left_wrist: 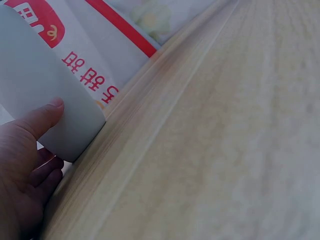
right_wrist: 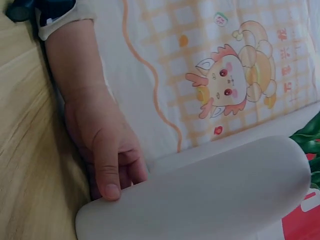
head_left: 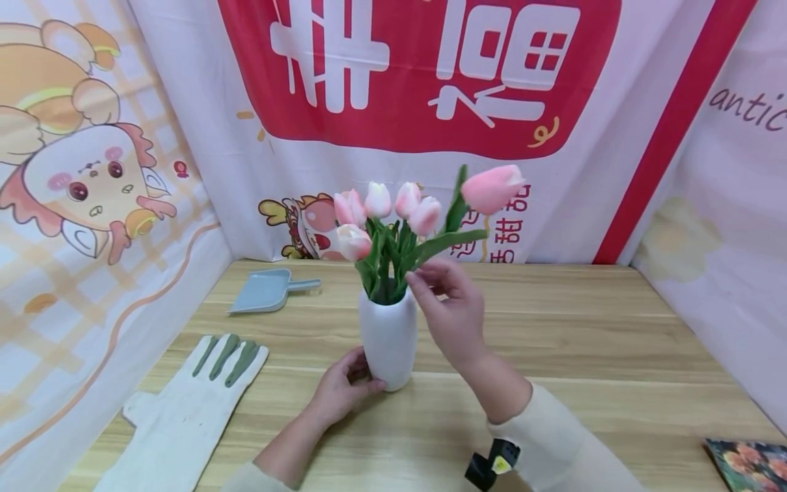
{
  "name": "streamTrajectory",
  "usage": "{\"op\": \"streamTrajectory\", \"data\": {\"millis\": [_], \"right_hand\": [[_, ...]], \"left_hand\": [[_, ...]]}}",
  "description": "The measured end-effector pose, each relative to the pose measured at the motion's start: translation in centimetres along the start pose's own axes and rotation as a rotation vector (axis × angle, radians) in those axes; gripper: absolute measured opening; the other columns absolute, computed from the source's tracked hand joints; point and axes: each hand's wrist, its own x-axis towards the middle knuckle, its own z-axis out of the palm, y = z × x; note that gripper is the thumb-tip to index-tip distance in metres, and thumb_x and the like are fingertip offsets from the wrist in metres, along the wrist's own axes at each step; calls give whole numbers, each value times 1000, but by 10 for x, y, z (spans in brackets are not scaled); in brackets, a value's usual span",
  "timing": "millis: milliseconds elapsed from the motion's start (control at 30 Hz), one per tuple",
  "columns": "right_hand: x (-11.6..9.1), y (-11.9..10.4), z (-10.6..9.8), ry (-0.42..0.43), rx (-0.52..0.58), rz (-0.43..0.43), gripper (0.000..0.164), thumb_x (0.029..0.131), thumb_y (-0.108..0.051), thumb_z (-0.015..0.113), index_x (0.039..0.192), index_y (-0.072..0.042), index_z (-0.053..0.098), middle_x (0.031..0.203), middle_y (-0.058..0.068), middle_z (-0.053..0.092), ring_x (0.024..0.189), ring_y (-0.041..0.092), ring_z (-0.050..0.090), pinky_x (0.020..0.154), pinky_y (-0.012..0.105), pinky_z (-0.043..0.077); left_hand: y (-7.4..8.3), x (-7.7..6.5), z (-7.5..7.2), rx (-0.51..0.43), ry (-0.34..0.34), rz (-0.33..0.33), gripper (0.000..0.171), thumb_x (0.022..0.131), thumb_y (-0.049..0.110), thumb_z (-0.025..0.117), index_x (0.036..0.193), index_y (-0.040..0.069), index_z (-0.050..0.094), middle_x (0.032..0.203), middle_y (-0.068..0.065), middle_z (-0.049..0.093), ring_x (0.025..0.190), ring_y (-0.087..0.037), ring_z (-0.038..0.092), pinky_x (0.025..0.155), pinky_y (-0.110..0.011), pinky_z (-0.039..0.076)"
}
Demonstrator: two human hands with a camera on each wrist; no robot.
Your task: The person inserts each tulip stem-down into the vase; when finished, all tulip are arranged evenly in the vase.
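A white vase [head_left: 389, 342] stands upright on the wooden table, holding several pink-and-white artificial tulips [head_left: 378, 199] with green leaves. My left hand [head_left: 346, 388] grips the vase low down; in the left wrist view its thumb [left_wrist: 46, 116] lies along the vase's side and the other fingers curl behind the base. At the rim's right side, my right hand [head_left: 453, 301] pinches a larger pink tulip [head_left: 492, 189] low on its stem, thumb and fingertips just under a long leaf. This bloom leans out to the right, apart from the others. The pinched part is mostly hidden by the fingers.
A light blue dustpan [head_left: 261, 290] lies at the back left of the table. Nearer on the left is a white glove [head_left: 178, 417] with green-grey fingers. A flower-printed item [head_left: 750, 465] sits at the front right corner. Printed cloth [head_left: 418, 147] hangs behind and at both sides.
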Motion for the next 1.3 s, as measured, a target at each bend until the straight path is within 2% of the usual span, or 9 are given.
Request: {"op": "streamTrajectory", "data": {"millis": [133, 233, 367, 567, 767, 967, 1300], "right_hand": [[-3, 1, 5, -60, -61, 87, 13, 84, 3, 72, 96, 5, 67, 91, 19, 72, 79, -1, 63, 67, 19, 56], [-4, 1, 6, -97, -104, 158, 13, 85, -2, 73, 98, 2, 69, 94, 16, 73, 80, 7, 65, 68, 20, 56], [-4, 0, 6, -131, -147, 206, 14, 87, -7, 73, 100, 0, 71, 97, 13, 74, 82, 17, 67, 69, 22, 56], [-3, 0, 5, -167, -179, 224, 16, 88, -10, 73, 102, -2, 71, 99, 10, 75, 85, 19, 68, 69, 22, 56], [-2, 0, 4, -184, -197, 236, 21, 89, -13, 72, 107, -3, 73, 104, 10, 75, 81, 19, 66, 68, 22, 56], [-2, 0, 2, -170, -184, 232, 22, 89, -12, 72, 109, -4, 73, 102, 10, 75, 81, 19, 67, 69, 23, 56], [-6, -1, -6, -137, -158, 275, 20, 89, -11, 72, 108, -4, 72, 100, 11, 75, 85, 16, 68, 73, 24, 57]], "left_hand": [[0, 1, 0, -6, -5, 1, 64, 78, 28, 83, 134, 14, 56, 124, -8, 67, 117, -27, 62, 104, -48, 48], [0, 2, 1, -8, -9, -2, 65, 78, 28, 83, 135, 14, 56, 125, -8, 66, 117, -27, 61, 105, -48, 48], [0, 2, 1, -5, -12, 0, 65, 78, 28, 83, 135, 14, 55, 125, -9, 66, 118, -27, 61, 105, -48, 48], [3, 2, 1, -3, -14, 8, 64, 79, 27, 82, 135, 12, 55, 126, -10, 66, 118, -28, 61, 105, -49, 48], [2, 2, 1, -12, -14, -6, 64, 79, 29, 83, 135, 14, 55, 127, -8, 65, 119, -27, 61, 105, -48, 47], [1, 3, 1, -19, -15, -4, 64, 79, 29, 83, 135, 15, 56, 127, -8, 65, 119, -26, 61, 105, -48, 47], [2, 1, 2, -32, -16, -13, 64, 78, 28, 83, 135, 15, 56, 127, -7, 65, 119, -25, 60, 106, -48, 47]]}}
